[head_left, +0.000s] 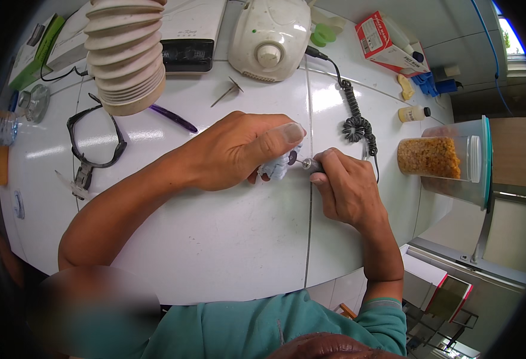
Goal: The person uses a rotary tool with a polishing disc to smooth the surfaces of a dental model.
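Near the middle of the white table, my left hand [239, 149] grips a small, pale blue-white lumpy piece [275, 170], partly hidden by the thumb and fingers. My right hand [351, 188] is closed around a grey rotary handpiece [317, 166], held like a pen and aimed left. At the handpiece's thin shank sits a small dark disc [293, 158], right against the pale piece or very close; I cannot tell if they touch. A coiled black cord [351, 102] runs from a cream control unit [270, 55] with a dial and drops behind my right hand.
A ribbed cream hose [125, 54] hangs at upper left, over a purple pen [176, 118] and black-framed glasses [121, 140]. A thin metal tool [234, 88] lies beyond my left hand. To the right are a tub of amber granules [430, 157], a small bottle [412, 113] and a red-white box [379, 42].
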The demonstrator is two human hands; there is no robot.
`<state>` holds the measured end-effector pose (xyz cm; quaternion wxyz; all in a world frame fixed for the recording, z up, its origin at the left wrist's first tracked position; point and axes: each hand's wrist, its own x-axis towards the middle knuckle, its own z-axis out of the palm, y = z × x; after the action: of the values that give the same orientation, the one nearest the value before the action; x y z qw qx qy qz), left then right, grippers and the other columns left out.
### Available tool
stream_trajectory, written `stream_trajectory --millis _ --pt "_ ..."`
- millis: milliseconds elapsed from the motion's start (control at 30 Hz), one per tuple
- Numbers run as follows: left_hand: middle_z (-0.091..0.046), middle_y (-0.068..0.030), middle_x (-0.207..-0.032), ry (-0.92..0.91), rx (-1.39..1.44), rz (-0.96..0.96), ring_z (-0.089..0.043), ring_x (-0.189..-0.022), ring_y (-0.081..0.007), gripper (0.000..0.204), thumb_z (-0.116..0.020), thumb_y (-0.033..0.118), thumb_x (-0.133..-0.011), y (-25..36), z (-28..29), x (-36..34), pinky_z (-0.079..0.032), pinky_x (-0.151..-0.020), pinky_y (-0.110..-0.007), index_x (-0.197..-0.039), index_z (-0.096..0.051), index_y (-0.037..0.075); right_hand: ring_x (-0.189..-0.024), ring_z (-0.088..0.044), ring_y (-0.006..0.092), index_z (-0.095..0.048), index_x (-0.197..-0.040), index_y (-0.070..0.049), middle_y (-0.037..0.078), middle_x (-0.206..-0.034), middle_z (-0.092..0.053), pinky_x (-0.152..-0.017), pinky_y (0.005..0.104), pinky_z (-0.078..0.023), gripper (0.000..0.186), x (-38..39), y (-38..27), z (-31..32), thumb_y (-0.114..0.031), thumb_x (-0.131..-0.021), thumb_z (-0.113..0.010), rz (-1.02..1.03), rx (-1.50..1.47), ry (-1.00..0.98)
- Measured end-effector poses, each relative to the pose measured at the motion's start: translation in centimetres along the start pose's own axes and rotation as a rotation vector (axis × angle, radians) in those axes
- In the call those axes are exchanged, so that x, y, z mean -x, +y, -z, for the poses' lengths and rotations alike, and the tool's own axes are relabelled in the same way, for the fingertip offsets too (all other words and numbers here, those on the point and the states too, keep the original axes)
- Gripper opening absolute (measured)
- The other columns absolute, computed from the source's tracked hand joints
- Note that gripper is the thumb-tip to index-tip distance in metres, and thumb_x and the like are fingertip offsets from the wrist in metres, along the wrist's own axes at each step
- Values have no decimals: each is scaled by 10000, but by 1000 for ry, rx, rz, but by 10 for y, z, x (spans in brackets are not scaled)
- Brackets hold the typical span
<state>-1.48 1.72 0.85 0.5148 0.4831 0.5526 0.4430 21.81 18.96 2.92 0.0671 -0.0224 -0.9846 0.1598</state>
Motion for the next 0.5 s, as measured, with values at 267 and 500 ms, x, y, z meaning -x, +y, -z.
stream_trajectory --millis 267,500 --pt "-683 -101 -929 6 -13 -15 -631 -727 -174 1070 -319 901 -1080 2 -1 0 -540 -651 -346 -1511 -680 -9 -705 -675 299 -619 -1037 -31 102 -849 -622 -608 425 -528 242 1 0 -1 -235 -1112 -724 -12 9 -7" --pt "-677 -98 -912 13 -28 -9 -626 -715 -170 1071 -314 900 -1082 2 0 1 -534 -647 -344 -1508 -682 -11 -702 -678 304 -617 -1031 -33 102 -848 -627 -603 426 -531 244 0 0 -1 -236 -1110 -727 -6 4 -13"
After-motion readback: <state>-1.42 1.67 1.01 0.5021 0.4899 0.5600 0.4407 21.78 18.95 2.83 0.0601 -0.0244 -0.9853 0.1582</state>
